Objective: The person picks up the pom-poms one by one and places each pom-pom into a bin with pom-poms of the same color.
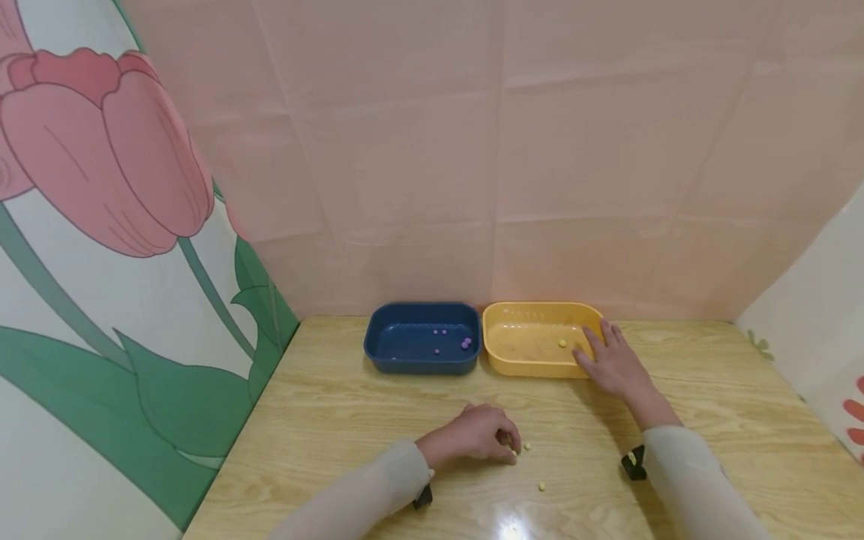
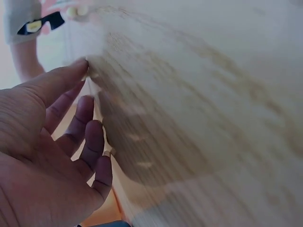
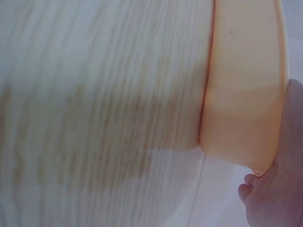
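My left hand [image 1: 481, 433] is low over the wooden table, thumb and forefinger brought together on a small yellow bead [image 1: 514, 453]. The other fingers bend loosely, as the left wrist view shows. Beside that hand lie two more yellow beads, one close to the fingertips [image 2: 86, 61] and another bead [image 1: 541, 487] nearer the front. Over the right end of the yellow tray [image 1: 533, 369], my right hand [image 1: 617, 367] spreads its fingers across the rim, some inside and some past the end. One yellow bead [image 1: 562, 343] sits on the tray floor.
A dark blue tray [image 1: 425, 367] stands against the yellow tray's left side, with several purple beads [image 1: 466, 343] inside. Behind both trays hangs a pink sheet [image 1: 405, 165]. A wall with a painted tulip [image 1: 121, 150] borders the table [image 1: 324, 405] on the left.
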